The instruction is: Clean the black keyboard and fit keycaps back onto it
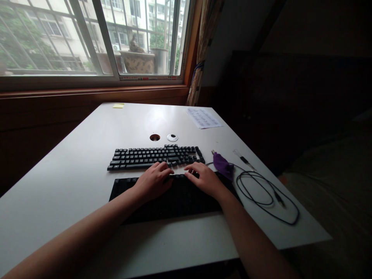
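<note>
Keyboard base [186,201] runs left to right, keycaps [139,155] just beyond
Left hand [154,180] and right hand [205,179] lie over it, half-curled; grip unclear.

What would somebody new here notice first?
Probably the left hand and right hand, over the black keyboard. Just beyond, black keycaps lie in rows on the white desk. To the right, a purple cloth stands out beside a looped black cable.
</note>
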